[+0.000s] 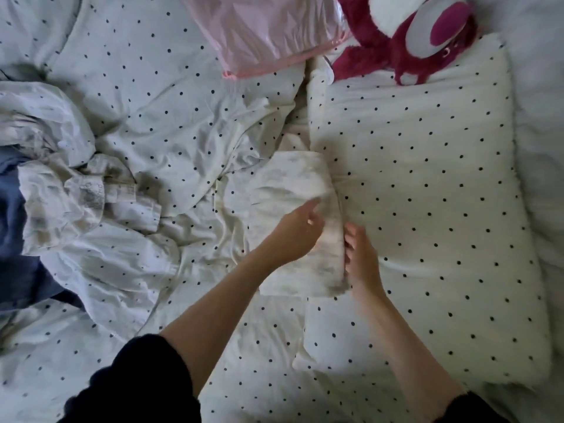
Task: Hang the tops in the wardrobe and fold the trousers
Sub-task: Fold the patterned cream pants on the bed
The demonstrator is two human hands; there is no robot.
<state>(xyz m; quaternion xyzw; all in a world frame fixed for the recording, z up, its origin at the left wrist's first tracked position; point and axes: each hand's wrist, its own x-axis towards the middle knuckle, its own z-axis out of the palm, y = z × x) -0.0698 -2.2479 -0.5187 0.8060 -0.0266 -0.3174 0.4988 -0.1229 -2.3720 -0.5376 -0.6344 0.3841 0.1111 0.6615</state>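
Now, head view: we log folded pale trousers (pixel 300 221) on the bed's dotted duvet (pixel 183 123), against the dotted pillow (pixel 427 209) | left hand (pixel 294 233) rests on them, fingers relaxed, blurred | right hand (pixel 361 257) touches their right edge, fingers straight together | crumpled clothes pile (pixel 76 193) far left.

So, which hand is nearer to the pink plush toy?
Right. The right hand lies below the plush toy, by the pillow's edge; the left hand is further to the left, over the folded garment.

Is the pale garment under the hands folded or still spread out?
Folded. The garment lies as a compact, layered rectangle beside the pillow, with the left hand above it and the right hand at its edge.
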